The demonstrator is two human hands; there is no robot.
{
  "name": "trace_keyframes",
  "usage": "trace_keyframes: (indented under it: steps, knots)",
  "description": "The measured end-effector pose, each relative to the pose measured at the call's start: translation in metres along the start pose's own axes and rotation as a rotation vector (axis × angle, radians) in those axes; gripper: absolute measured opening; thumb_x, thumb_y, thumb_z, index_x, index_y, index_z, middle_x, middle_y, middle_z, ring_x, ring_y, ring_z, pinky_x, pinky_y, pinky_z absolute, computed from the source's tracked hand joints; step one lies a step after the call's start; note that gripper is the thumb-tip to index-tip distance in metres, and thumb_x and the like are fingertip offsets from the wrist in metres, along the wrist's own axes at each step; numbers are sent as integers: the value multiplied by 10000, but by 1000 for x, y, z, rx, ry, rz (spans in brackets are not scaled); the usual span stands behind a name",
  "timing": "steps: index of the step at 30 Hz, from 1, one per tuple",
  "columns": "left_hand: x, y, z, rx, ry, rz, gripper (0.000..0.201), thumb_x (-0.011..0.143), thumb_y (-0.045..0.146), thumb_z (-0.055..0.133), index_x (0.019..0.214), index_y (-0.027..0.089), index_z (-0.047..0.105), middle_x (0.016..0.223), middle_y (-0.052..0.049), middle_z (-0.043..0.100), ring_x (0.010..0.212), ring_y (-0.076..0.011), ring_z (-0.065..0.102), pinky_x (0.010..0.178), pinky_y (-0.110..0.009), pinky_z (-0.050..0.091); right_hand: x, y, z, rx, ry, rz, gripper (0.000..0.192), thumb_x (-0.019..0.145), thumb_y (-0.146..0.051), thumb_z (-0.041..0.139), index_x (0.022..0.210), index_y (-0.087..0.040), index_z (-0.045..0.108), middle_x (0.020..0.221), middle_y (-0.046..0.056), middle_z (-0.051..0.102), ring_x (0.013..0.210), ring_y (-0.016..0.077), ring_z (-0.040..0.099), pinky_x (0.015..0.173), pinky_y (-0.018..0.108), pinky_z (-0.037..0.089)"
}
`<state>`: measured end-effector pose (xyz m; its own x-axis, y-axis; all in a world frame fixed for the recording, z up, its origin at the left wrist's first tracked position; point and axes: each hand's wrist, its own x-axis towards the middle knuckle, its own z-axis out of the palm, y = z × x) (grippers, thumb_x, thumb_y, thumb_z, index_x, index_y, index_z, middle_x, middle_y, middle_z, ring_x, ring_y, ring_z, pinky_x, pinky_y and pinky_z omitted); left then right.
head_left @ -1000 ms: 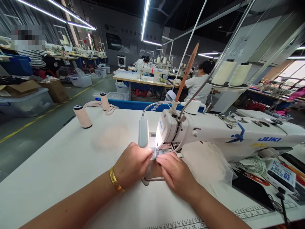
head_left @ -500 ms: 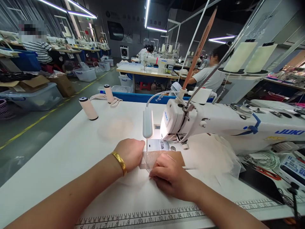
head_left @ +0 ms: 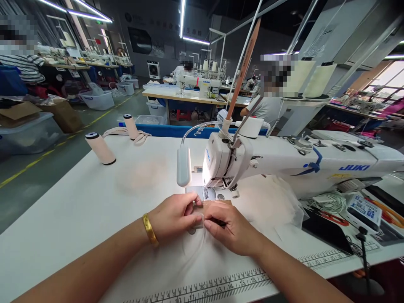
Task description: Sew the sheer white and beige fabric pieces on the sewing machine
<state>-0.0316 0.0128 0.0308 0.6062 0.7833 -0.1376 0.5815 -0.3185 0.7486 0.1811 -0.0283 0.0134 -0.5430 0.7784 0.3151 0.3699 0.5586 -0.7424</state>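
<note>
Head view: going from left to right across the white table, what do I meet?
Cream thread cone with black cap → second cream cone on a tape loop → grey gooseneck lamp head → white JUKI sewing machine → coiled white cable → small blue-and-white box.

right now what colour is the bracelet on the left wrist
Gold. The bracelet shows clearly in the head view.

Both hands have drawn together: the left hand [head_left: 172, 216] and right hand [head_left: 230, 229] now pinch the sheer fabric piece [head_left: 197, 221] between meeting fingers [head_left: 202, 219], no longer pressing it flat
</note>
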Motion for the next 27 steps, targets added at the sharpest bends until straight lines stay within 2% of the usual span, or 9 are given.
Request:
trace_keyframes:
  steps: [3, 6, 9, 11, 14, 20, 27]
  knots:
    - [0, -2, 2, 23, 8, 28, 159, 841, 356, 596, 816, 204, 634, 673, 27, 607, 632, -154, 543, 586, -255, 408, -3, 5, 2, -40, 53, 74, 245, 949, -281, 603, 724, -215, 536, 716, -31, 584, 731, 156, 553, 754, 303, 414]
    - [-1, -1, 6, 9, 109, 85, 157, 820, 311, 566, 708, 201, 579, 741, 5, 602, 693, -163, 563, 628, -266, 448, -5, 8, 4, -56, 104, 149, 155, 889, -164, 638, 765, -218, 563, 765, -33, 602, 752, 152, 558, 745, 285, 420]
    - [-1, 2, 12, -120, 136, 13, 74, 782, 268, 538, 739, 219, 504, 689, 37, 558, 628, -154, 558, 576, -258, 444, -6, 8, 6, -54, 121, 208, 146, 878, -108, 610, 798, -225, 575, 795, -34, 614, 760, 148, 561, 723, 270, 428]
    - [-1, 4, 16, -232, 121, -49, 93, 779, 278, 546, 760, 228, 469, 652, 57, 536, 578, -151, 564, 547, -256, 447, -6, 8, 6, -25, 126, 242, 118, 907, -134, 593, 843, -231, 574, 813, -31, 635, 760, 147, 571, 692, 259, 433]
    - [0, 6, 19, -364, 88, -112, 165, 804, 358, 591, 776, 222, 500, 659, 55, 536, 566, -154, 587, 526, -257, 471, -6, 6, 5, 44, 145, 277, 58, 935, -190, 586, 932, -241, 557, 836, -29, 653, 755, 145, 587, 658, 247, 449]
    - [2, 7, 19, -319, 109, -87, 333, 855, 489, 590, 721, 185, 612, 681, 17, 561, 625, -140, 528, 554, -233, 454, -5, 7, 4, 68, 150, 297, 83, 943, -207, 577, 1016, -241, 595, 830, -21, 664, 757, 152, 600, 660, 255, 471]
    - [1, 3, 24, -257, 121, -71, 399, 900, 524, 557, 712, 181, 635, 647, 13, 561, 613, -140, 510, 557, -239, 420, -5, 8, 6, 49, 216, 260, 43, 970, -256, 586, 931, -239, 596, 733, -44, 629, 677, 141, 585, 660, 260, 454]
